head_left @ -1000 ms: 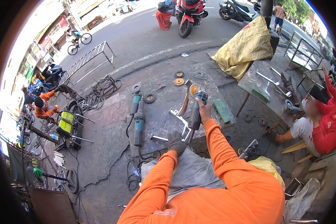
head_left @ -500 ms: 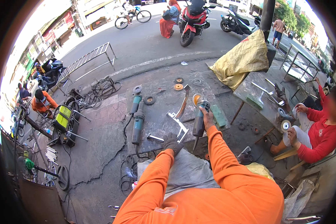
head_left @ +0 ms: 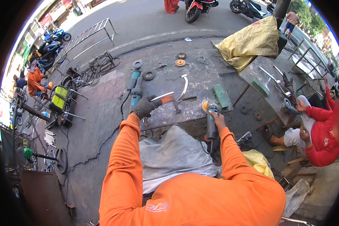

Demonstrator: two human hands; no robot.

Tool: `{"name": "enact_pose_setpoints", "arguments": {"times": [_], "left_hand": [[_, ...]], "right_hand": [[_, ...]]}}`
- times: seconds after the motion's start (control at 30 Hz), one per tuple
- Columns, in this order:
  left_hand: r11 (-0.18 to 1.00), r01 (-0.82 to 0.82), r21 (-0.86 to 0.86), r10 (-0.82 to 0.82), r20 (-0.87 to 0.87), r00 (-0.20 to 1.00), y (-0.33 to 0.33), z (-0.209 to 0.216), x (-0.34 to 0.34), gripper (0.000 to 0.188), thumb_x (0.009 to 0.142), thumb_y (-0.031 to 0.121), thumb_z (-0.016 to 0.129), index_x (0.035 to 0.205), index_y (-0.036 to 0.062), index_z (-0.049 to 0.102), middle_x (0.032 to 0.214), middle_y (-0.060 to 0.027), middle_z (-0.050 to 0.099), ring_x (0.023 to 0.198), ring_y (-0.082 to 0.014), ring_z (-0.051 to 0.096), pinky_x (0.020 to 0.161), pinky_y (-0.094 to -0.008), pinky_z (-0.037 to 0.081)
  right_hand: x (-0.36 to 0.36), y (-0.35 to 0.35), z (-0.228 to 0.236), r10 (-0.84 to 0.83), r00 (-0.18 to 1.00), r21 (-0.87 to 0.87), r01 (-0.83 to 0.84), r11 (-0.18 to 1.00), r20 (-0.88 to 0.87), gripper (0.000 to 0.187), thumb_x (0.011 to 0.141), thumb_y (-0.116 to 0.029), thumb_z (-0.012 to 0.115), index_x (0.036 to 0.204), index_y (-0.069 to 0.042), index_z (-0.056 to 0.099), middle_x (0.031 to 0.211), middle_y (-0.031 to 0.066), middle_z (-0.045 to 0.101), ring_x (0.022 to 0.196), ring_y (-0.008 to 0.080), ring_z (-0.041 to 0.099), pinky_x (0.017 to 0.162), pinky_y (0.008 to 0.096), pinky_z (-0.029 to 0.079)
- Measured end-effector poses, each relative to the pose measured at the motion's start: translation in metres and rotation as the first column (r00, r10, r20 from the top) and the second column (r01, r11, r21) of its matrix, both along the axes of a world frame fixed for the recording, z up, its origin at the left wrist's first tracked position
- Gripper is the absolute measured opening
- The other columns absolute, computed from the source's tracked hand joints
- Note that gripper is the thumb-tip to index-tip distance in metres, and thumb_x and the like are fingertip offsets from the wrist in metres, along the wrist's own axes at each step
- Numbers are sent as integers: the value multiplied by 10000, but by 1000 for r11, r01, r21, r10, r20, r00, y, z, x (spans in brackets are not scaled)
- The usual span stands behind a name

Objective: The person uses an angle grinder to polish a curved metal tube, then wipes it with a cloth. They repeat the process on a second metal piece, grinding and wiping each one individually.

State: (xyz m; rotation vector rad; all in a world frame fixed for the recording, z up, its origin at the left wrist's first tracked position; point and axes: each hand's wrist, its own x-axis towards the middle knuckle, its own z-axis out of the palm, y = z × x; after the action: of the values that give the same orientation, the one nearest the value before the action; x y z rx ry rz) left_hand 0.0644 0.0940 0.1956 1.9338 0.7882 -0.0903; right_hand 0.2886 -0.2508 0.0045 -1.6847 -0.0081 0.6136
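Note:
My left hand (head_left: 143, 107), in a dark glove, is closed on a shiny bent metal bracket (head_left: 166, 99), lifted over the near part of the work board (head_left: 162, 117). A curved metal strip (head_left: 184, 87) rises beyond the bracket; whether the two are joined I cannot tell. My bare right hand (head_left: 217, 121) grips a teal and grey angle grinder (head_left: 212, 130) by its body, at the board's near right edge. Its orange disc (head_left: 204, 106) points away from me, apart from the bracket. Two more grinders lie to the left, one teal grinder (head_left: 135, 78) partly beside the other (head_left: 137, 92).
Several loose discs lie on the board, among them an orange disc (head_left: 180, 63) and a black wheel (head_left: 148, 75). A green block (head_left: 222, 96) sits at its right. Grey cloth (head_left: 177, 158) covers my lap. A person in red (head_left: 324, 132) sits at the right, near a yellow sack (head_left: 248, 43).
My left hand has moved left and up, lifting and turning the bracket. The grinder in my right hand has moved right and slightly nearer me. The whole view has tilted downward.

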Motion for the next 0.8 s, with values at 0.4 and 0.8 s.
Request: {"name": "enact_pose_setpoints", "arguments": {"times": [0.4, 0.8], "left_hand": [[837, -436, 330, 202, 554, 807, 14, -52, -2, 728, 915, 255, 816, 1517, -10, 505, 1284, -152, 698, 1047, -237, 683, 886, -372, 546], [854, -180, 488, 262, -106, 959, -78, -89, -203, 538, 993, 399, 678, 1344, -8, 665, 1307, -244, 707, 1238, -390, 667, 1045, -444, 504]], "right_hand": [[9, 39, 9, 279, 914, -468, -118, 876, 293, 711, 700, -596, 884, 1003, 37, 771, 988, 197, 763, 905, 319, 738, 823, 418, 551], [50, 105, 13, 355, 765, -661, 120, 741, 537, 835, 806, -400, 836, 1464, -17, 494, 1420, 216, 534, 1343, 401, 522, 1088, 475, 482]]}}
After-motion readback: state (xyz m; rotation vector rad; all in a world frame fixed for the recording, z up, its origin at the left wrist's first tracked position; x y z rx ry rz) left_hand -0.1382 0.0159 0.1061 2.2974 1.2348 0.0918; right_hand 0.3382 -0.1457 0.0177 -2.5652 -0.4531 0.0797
